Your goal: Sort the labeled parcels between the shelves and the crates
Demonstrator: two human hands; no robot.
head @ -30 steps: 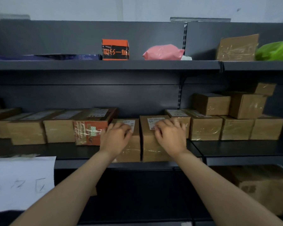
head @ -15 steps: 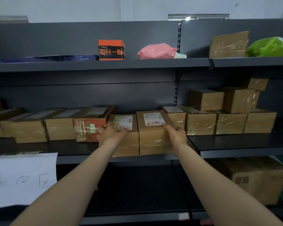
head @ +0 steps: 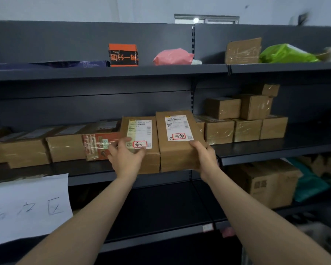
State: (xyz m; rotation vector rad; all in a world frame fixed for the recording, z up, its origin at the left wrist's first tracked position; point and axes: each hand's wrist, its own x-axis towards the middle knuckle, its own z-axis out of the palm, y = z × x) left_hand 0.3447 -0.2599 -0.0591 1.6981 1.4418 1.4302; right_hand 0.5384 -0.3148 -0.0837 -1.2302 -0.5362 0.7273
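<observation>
Two brown labeled parcels stand side by side at the front of the middle shelf (head: 275, 150), tipped so their white labels face me. My left hand (head: 125, 156) grips the near end of the left parcel (head: 150, 157), thumb on its label marked in red. My right hand (head: 204, 155) holds the near right corner of the right parcel (head: 176, 150), whose label also carries a red-circled mark. The two parcels touch each other.
A row of brown boxes (head: 65, 146) and a red-printed box (head: 98, 145) lies left of the parcels; stacked taped cartons (head: 246, 119) sit to the right. The top shelf holds an orange box (head: 123, 54), a pink bag (head: 172, 57), a green bag (head: 285, 54). A handwritten paper sign (head: 27, 207) hangs lower left.
Both hands slid from the parcels' tops to their near ends, and the two parcels have tilted up and come forward, showing their labels. The view has shifted slightly.
</observation>
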